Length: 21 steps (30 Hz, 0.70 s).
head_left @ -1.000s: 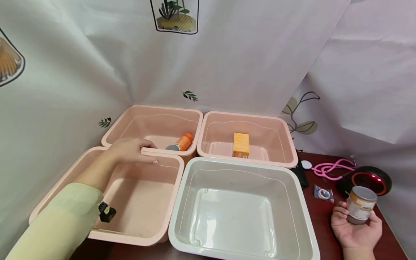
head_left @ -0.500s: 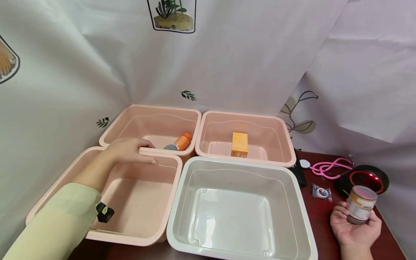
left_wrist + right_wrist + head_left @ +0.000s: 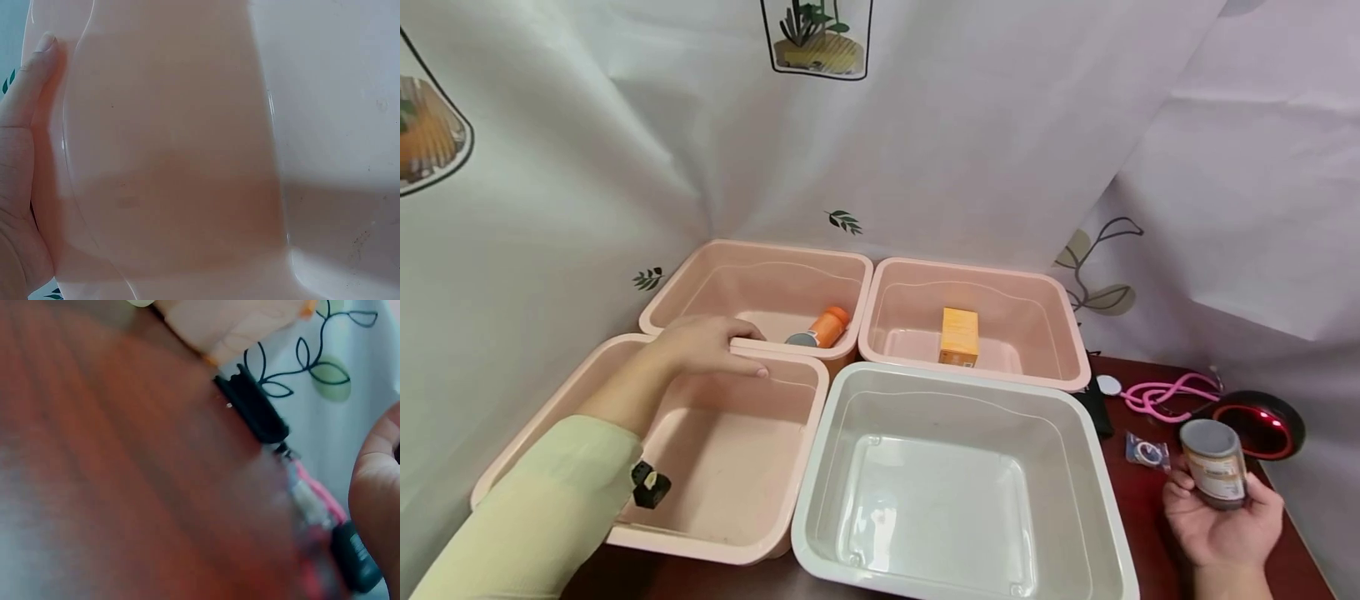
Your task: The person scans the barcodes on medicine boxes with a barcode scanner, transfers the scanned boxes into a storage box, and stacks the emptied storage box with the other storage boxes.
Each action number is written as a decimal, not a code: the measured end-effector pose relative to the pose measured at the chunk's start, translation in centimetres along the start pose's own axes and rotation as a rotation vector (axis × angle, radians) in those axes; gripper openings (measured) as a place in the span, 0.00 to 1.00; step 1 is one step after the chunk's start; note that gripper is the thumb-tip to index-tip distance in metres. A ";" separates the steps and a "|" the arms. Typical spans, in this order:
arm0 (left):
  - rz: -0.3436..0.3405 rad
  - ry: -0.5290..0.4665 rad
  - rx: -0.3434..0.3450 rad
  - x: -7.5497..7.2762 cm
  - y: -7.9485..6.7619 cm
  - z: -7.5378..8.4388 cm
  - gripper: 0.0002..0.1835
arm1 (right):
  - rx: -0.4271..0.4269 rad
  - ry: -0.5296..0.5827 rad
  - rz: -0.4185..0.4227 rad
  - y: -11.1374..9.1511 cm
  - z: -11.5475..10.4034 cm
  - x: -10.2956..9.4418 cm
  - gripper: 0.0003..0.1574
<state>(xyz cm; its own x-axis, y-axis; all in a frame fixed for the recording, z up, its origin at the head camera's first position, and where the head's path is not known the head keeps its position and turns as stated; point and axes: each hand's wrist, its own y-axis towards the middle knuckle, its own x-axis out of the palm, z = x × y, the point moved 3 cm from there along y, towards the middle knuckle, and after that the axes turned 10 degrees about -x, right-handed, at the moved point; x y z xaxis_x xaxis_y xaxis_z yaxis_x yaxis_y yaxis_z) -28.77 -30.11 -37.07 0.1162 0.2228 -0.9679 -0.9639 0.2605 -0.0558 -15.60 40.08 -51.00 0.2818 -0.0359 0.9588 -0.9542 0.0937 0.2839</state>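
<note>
My left hand (image 3: 703, 343) straddles the shared edge of two pink bins, its thumb inside the front pink bin (image 3: 752, 417) and its fingers over the back left pink bin (image 3: 775, 271). In the left wrist view the thumb (image 3: 25, 94) lies along the front bin's wall. At the right my right hand (image 3: 1221, 525) holds a jar (image 3: 1213, 471) with a grey top and a yellow-and-white label. The jar stands on the palm and leans left, with fingers and thumb at its sides. In the right wrist view only part of that hand (image 3: 378, 494) shows.
A white bin (image 3: 940, 500) stands centrally. An orange bottle (image 3: 829, 327) and yellow box (image 3: 958, 336) lie in the back bins; a small black item (image 3: 650, 486) in the front one. A pink stethoscope (image 3: 1165, 392), small packet (image 3: 1146, 451) and round black device (image 3: 1262, 425) sit on the table.
The jar has tipped from leaning right to leaning left in my right hand. My left hand stays on the pink bins' edge. The whole view has shifted slightly.
</note>
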 end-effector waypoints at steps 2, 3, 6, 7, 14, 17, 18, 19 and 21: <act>-0.003 -0.004 0.001 0.1 0.0 0.0 0.31 | 0.030 -0.043 -0.084 0.7 0.7 1.2 0.37; -0.002 -0.006 0.001 0.2 0.0 0.0 0.31 | 0.053 -0.066 -0.129 1.1 1.0 1.8 0.37; 0.003 -0.005 0.000 0.2 0.0 -0.1 0.32 | 0.111 -0.175 -0.276 2.2 2.1 3.7 0.38; 0.004 -0.003 0.002 0.2 0.0 0.0 0.32 | 0.126 -0.226 -0.318 2.5 2.5 4.3 0.38; 0.009 0.015 -0.004 0.1 0.1 0.0 0.32 | 0.116 -0.741 -0.509 5.3 4.7 8.7 0.39; 0.010 0.016 -0.004 0.0 0.2 0.1 0.33 | 0.120 -0.975 -0.514 6.4 5.6 10.6 0.37; 0.009 0.015 -0.003 -0.1 0.2 0.1 0.33 | 0.129 -1.038 -0.526 6.7 6.0 11.2 0.36; 0.007 0.014 -0.002 0.0 0.2 0.1 0.33 | 0.139 -1.107 -0.543 7.1 6.4 11.8 0.35; 0.000 0.009 -0.001 0.0 0.2 0.1 0.33 | 0.153 -1.241 -0.565 7.7 7.3 13.0 0.33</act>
<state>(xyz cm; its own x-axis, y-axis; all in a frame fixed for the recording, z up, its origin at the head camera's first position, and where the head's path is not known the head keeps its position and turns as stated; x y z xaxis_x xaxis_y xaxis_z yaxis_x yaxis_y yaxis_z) -28.93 -29.96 -37.01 0.1142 0.2146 -0.9700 -0.9640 0.2600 -0.0560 -20.03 33.11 -36.42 0.4360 -0.8983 0.0542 -0.7645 -0.3380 0.5488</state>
